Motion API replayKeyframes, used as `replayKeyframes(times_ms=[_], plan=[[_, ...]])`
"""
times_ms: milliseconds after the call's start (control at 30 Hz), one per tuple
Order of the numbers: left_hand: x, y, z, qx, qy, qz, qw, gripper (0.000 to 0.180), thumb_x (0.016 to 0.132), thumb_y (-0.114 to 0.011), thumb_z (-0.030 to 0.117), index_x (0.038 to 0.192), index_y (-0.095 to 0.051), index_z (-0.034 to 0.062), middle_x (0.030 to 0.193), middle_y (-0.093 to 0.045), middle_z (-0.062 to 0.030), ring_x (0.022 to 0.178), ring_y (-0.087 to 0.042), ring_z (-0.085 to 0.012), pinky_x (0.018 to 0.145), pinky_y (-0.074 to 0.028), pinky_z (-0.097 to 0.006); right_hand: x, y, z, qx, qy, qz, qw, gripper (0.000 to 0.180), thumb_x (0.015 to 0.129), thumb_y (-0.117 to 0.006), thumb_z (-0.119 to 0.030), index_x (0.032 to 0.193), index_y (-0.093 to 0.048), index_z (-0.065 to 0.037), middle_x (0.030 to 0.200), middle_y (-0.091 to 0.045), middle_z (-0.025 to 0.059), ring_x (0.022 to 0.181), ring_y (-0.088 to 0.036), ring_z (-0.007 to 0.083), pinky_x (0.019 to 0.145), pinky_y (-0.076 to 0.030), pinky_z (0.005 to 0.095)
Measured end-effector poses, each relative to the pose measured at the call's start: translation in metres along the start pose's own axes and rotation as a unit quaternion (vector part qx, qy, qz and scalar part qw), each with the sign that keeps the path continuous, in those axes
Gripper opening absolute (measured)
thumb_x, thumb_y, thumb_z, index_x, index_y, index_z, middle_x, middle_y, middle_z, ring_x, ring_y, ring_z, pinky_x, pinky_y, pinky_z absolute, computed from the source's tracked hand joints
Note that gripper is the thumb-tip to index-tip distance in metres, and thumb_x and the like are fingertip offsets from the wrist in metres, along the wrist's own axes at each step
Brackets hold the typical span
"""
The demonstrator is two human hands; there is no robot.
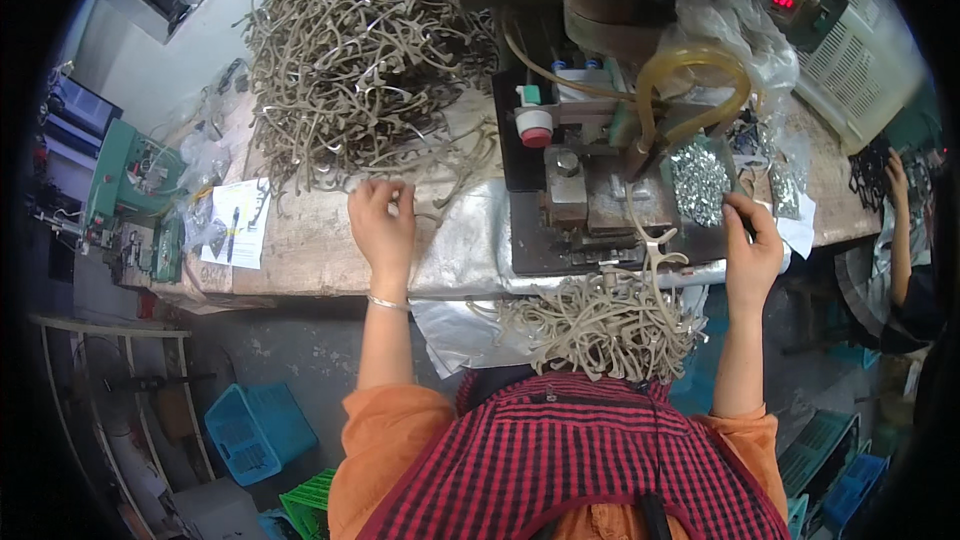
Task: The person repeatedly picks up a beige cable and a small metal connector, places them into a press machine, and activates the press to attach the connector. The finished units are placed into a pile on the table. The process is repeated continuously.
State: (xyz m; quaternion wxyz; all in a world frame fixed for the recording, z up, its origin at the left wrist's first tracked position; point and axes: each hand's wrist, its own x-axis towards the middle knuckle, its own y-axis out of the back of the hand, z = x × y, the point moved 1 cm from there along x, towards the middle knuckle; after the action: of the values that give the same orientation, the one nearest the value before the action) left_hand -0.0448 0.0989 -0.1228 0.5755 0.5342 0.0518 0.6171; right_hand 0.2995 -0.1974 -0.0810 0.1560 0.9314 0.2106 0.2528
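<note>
Grey metal forked part (656,258) sits at the front of the press (605,25), between the block (612,202) and the near pile (605,330). Long axis looks roughly fore-aft, prongs splayed to the right; the lower end merges into the pile, so can't tell where it stops.

Right hand (752,255) is the nearer one: part lies left of its fingers and a bit closer to the wearer, with a gap between. Right thumb and index are bent close together beside the tray of shiny bits (700,183); can't tell if they pinch a bit.

Left hand (382,230) is well off to the left, over the bench (300,265), just short of the big pile (350,60). Left fingers loosely curled, thumb near index; can't tell if anything is between them. Part lies to their right, slightly closer to the wearer.
</note>
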Motion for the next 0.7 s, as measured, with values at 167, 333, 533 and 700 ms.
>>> replayKeyframes(times_ms=[167, 333, 533, 700], plan=[[0.046, -0.027, 0.01, -0.287, 0.135, -0.196, 0.928, 0.016, 0.09, -0.077, 0.013, 0.087, -0.066, 0.0018, 0.086, -0.066, -0.004, 0.065, -0.063, -0.0142, 0.059, -0.048, -0.028, 0.026, -0.045, -0.063, 0.189, 0.036, -0.124, 0.973, 0.021, 0.09, -0.069, -0.001, 0.11, -0.071, 0.001, 0.102, -0.073, 0.0068, 0.096, -0.067, 0.0153, 0.09, -0.052, 0.0304], [-0.001, -0.022, 0.07, -0.502, 0.122, -0.047, 0.855, 0.005, 0.102, -0.061, 0.003, 0.104, -0.057, 0.0008, 0.096, -0.062, -0.0057, 0.084, -0.066, -0.0131, 0.072, -0.054, -0.026, 0.019, -0.072, -0.08, 0.288, -0.04, -0.146, 0.946, 0.057, 0.087, -0.071, 0.003, 0.139, -0.05, 0.007, 0.101, -0.069, 0.0076, 0.096, -0.065, 0.0134, 0.09, -0.05, 0.0266], [0.027, 0.06, 0.168, -0.67, -0.096, 0.019, 0.736, 0.009, 0.1, -0.056, -0.004, 0.108, -0.052, -0.0029, 0.103, -0.065, -0.016, 0.089, -0.07, -0.0224, 0.079, -0.063, -0.041, 0.016, -0.066, -0.093, 0.383, -0.084, -0.181, 0.902, 0.068, 0.085, -0.073, 0.006, 0.145, -0.041, 0.007, 0.098, -0.069, 0.0078, 0.096, -0.065, 0.0124, 0.089, -0.051, 0.026], [0.056, 0.053, 0.21, -0.6, -0.147, 0.041, 0.786, 0.011, 0.097, -0.059, -0.007, 0.107, -0.059, -0.0026, 0.102, -0.068, -0.0146, 0.087, -0.069, -0.0204, 0.075, -0.062, -0.036, 0.005, -0.057, -0.109, 0.394, -0.154, -0.111, 0.899, 0.06, 0.088, -0.069, 0.006, 0.143, -0.045, 0.005, 0.103, -0.07, 0.0072, 0.102, -0.066, 0.0135, 0.092, -0.053, 0.0282]])
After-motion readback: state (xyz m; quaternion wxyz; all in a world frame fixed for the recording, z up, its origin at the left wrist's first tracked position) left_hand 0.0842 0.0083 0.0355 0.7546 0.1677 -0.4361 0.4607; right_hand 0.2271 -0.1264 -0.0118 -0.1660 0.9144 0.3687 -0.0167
